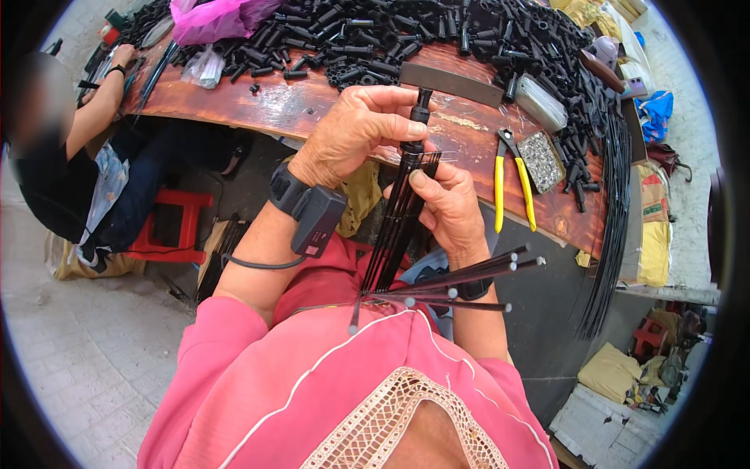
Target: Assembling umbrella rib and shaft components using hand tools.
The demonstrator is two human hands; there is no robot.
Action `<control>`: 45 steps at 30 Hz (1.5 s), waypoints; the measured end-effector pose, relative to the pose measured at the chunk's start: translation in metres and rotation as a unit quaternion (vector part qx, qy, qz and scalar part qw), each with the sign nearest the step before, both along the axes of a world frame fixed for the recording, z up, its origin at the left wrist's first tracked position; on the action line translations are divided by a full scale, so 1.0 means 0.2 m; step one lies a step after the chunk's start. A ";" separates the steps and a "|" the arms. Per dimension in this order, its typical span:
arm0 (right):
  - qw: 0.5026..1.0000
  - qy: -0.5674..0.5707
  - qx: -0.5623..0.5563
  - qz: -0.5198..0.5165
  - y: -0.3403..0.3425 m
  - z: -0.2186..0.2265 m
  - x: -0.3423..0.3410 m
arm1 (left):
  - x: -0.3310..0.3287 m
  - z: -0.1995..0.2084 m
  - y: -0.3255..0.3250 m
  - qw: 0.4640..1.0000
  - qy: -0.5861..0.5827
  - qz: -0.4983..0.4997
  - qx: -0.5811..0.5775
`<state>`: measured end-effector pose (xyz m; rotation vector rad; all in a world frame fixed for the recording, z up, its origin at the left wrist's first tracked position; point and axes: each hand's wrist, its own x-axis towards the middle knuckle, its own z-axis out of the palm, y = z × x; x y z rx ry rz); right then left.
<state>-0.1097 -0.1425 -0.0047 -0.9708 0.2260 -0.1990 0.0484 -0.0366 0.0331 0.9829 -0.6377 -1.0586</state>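
Note:
My left hand (341, 134) is closed around a black plastic umbrella fitting (419, 113), which stands roughly upright over the table's near edge. Slim black umbrella ribs (388, 234) hang from the fitting toward my lap, and several fan out to the right with round grey ends. Just below the fitting, my right hand (453, 209) pinches the upper ends of some ribs between thumb and fingers. Fine metal wires (444, 156) stick out beside those fingertips. How the ribs join the fitting is partly hidden by my fingers.
Yellow-handled cutters (500, 187) and a box of small metal parts (541, 162) lie to the right. Behind are a flat metal bar (451, 84) and heaped black fittings (344, 39). Long black rods (616, 187) overhang the right edge. A person (58, 164) works at left near a red stool (173, 227).

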 end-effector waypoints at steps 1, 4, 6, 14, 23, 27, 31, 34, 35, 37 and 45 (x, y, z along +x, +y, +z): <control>1.000 0.009 -0.012 0.011 -0.01 0.00 0.00 | 0.00 0.00 0.01 1.000 0.001 0.000 0.000; 1.000 0.021 -0.004 0.021 -0.02 -0.03 0.00 | 0.00 0.01 0.01 1.000 -0.026 -0.002 -0.010; 1.000 0.023 -0.004 0.014 -0.03 -0.06 0.00 | -0.01 0.02 0.02 0.997 -0.077 0.007 -0.001; 1.000 0.008 0.028 0.002 -0.02 -0.03 0.01 | -0.02 0.02 0.03 0.997 -0.072 0.032 -0.001; 1.000 0.010 0.018 0.000 -0.03 -0.08 0.01 | -0.01 0.02 0.06 0.996 -0.074 -0.029 -0.045; 1.000 0.016 0.020 -0.005 -0.03 -0.08 0.01 | -0.02 0.04 0.07 0.994 -0.086 -0.038 -0.051; 1.000 0.016 0.015 0.003 -0.04 -0.08 0.01 | -0.02 0.04 0.07 0.993 -0.114 -0.039 -0.014; 0.999 0.014 0.028 0.013 -0.05 -0.06 0.01 | -0.01 0.03 0.06 0.992 -0.114 -0.041 -0.024; 0.999 0.014 0.028 0.013 -0.05 -0.05 0.02 | -0.01 0.03 0.06 0.992 -0.113 -0.042 -0.024; 0.998 -0.009 0.066 0.015 -0.04 -0.04 0.02 | -0.02 0.03 0.06 0.991 -0.126 -0.033 -0.014; 0.996 -0.013 0.082 0.035 -0.04 -0.04 0.01 | -0.02 0.03 0.06 0.991 -0.132 -0.024 -0.017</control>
